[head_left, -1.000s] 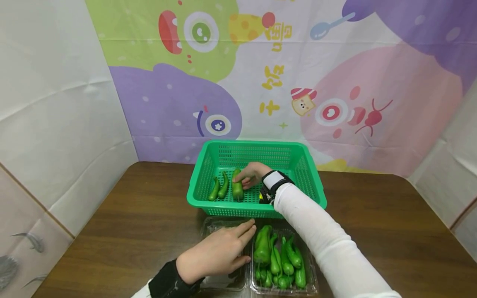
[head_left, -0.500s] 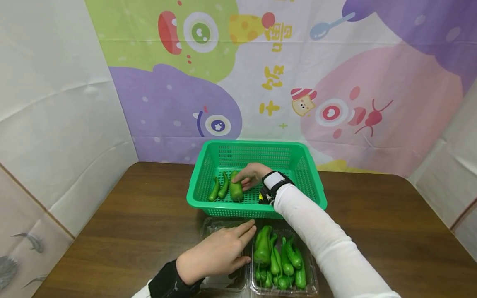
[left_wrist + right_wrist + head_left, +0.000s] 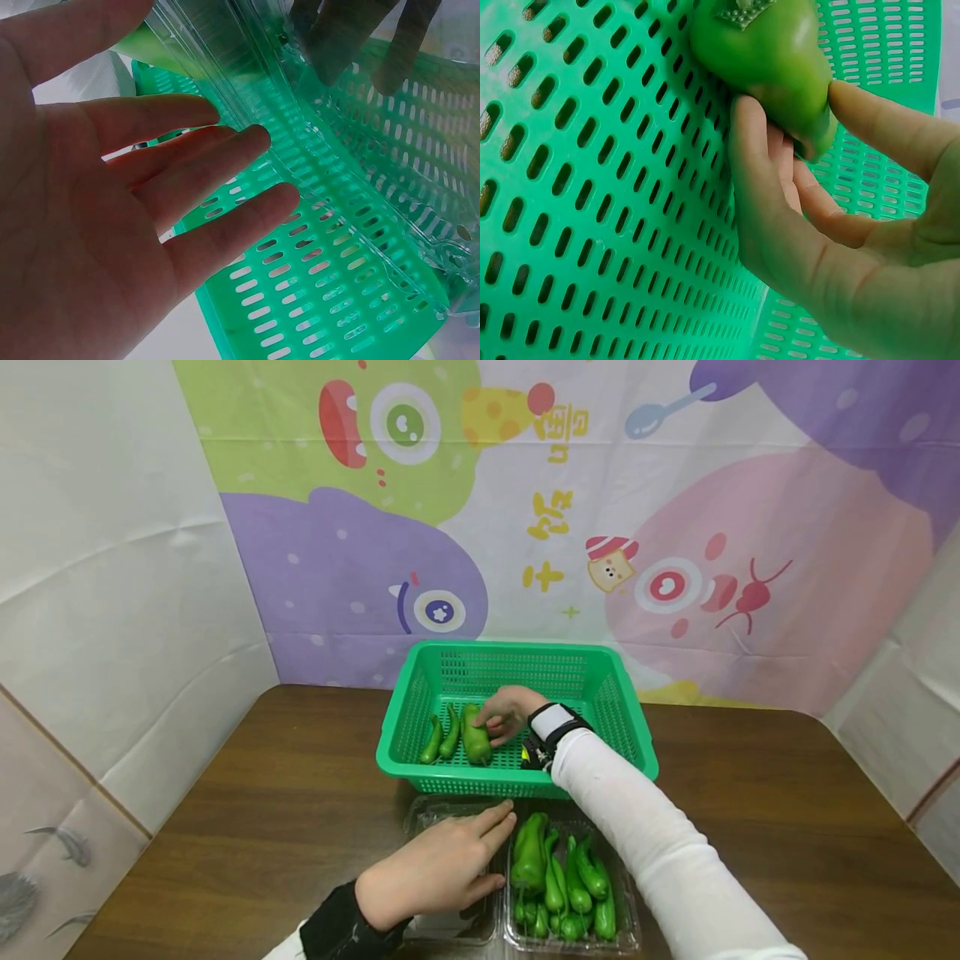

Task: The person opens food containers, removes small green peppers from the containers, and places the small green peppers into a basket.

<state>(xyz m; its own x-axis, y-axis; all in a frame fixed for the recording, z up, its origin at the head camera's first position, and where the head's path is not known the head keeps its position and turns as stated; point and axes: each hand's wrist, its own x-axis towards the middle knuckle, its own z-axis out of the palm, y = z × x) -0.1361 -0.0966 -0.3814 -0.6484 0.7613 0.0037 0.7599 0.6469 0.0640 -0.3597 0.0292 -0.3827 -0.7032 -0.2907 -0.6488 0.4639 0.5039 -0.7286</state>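
Observation:
Inside the green plastic basket (image 3: 450, 774), my right hand (image 3: 508, 712) is at a large green pepper (image 3: 472, 742) lying on the basket floor. In the right wrist view, thumb and fingers sit loosely on either side of the pepper's narrow end (image 3: 810, 112), touching it. Two slim green peppers (image 3: 450, 732) lie to its left. My left hand (image 3: 435, 864), fingers straight, rests over a clear plastic box (image 3: 450, 932) in front of the basket. The left wrist view shows its palm (image 3: 82, 217) and extended fingers beside the clear plastic and the basket wall.
Beside the left hand, a second clear box (image 3: 573, 947) holds several green peppers (image 3: 577, 885). Both boxes stand on a brown wooden table (image 3: 247, 827). Behind the basket hangs a cartoon-printed cloth (image 3: 525, 593), with white sheets at the sides.
The large pepper has shifted slightly left onto the basket floor, near the slim ones. My right thumb has drawn back a little across it. The left hand has stayed put.

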